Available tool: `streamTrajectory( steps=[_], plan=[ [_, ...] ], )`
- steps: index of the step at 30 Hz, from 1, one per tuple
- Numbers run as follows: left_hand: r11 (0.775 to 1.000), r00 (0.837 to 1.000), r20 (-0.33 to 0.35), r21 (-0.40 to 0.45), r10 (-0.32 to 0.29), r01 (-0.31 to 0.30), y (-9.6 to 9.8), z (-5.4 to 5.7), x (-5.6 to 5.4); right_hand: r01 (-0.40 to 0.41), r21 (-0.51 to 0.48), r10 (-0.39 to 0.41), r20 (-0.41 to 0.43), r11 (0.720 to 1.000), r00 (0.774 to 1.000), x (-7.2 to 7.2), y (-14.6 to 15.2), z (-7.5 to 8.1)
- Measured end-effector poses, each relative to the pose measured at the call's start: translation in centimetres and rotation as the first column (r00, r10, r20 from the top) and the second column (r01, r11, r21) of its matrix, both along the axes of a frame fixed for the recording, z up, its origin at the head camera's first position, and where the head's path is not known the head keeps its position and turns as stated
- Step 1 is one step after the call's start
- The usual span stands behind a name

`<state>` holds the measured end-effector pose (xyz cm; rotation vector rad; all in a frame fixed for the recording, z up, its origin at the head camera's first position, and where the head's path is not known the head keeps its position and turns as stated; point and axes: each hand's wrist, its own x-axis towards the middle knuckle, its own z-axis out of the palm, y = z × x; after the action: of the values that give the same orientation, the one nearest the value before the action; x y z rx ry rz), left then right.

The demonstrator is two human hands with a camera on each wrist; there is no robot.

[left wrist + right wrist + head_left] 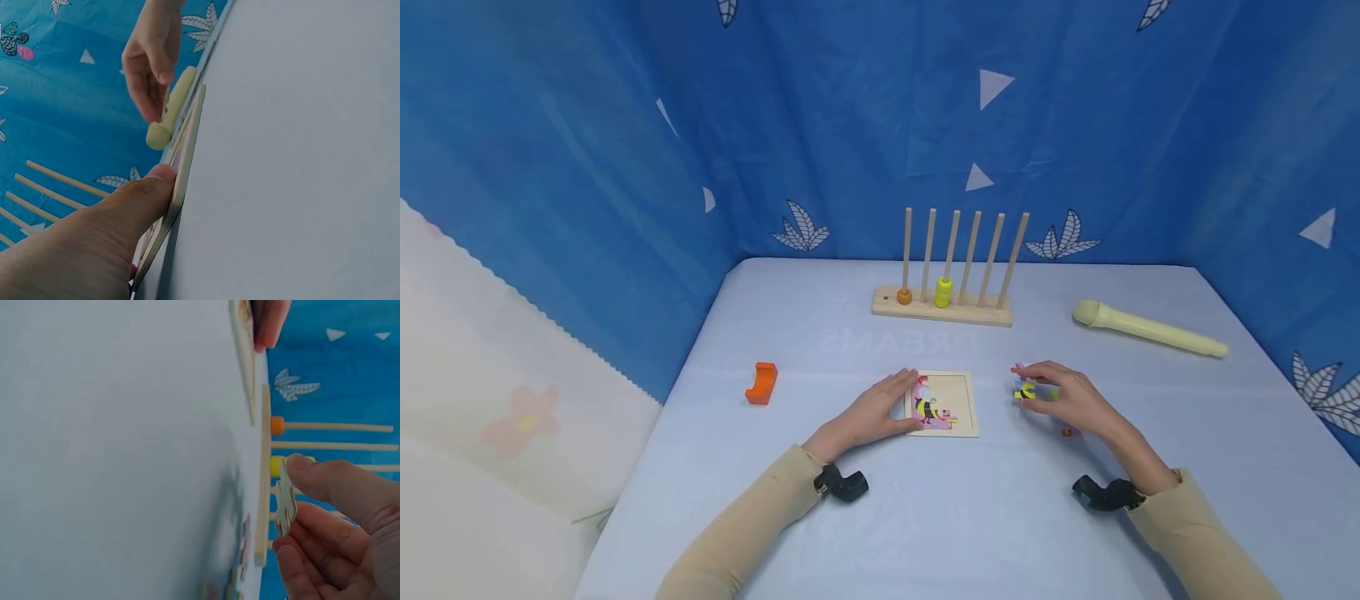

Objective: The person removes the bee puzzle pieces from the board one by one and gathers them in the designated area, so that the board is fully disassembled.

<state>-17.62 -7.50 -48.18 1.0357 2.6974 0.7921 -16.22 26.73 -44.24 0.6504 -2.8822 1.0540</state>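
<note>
My left hand (pixel 872 410) holds the square wooden puzzle board (pixel 958 402) at its left side, thumb at the near edge and fingers at the far edge. In the left wrist view the thumb (pixel 147 190) presses on the board's rim. Bee-pictured pieces (pixel 931 411) fill the left and lower part of the board. To its right, my right hand (pixel 1071 400) pinches a puzzle piece (pixel 286 503) between thumb and fingers, above the table. Loose puzzle pieces (pixel 1067 432) lie under and around this hand, partly hidden by it.
Behind the board stands a wooden peg rack (pixel 943 312) with orange and yellow beads (pixel 943 293). A pale yellow toy microphone (pixel 1157 331) lies at the back right. An orange block (pixel 762 383) lies at the left. Blue curtain (pixel 880 125) hangs behind the table.
</note>
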Motion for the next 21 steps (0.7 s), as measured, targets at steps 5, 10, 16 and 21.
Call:
streamTrajectory(
  steps=[5,10,16,21],
  plan=[
    [1.0,1.0,0.01,-0.003,0.002,-0.002,0.0,0.1,0.0,-0.011,0.053,0.012,-0.014,0.999,1.0,0.2,1.0,-0.7],
    [1.0,1.0,0.013,0.001,0.004,-0.004,0.0,0.2,0.1,-0.036,0.099,0.039,-0.027,0.994,0.999,0.1,1.3,-1.2],
    [1.0,1.0,0.001,-0.007,0.005,-0.005,0.0,0.1,0.1,-0.021,0.04,0.023,-0.051,0.999,0.998,0.0,0.5,-0.4],
    [1.0,1.0,-0.004,-0.001,-0.001,0.001,0.0,0.1,0.0,-0.086,-0.099,0.084,-0.027,0.991,0.996,0.2,-3.1,0.8]
  ],
)
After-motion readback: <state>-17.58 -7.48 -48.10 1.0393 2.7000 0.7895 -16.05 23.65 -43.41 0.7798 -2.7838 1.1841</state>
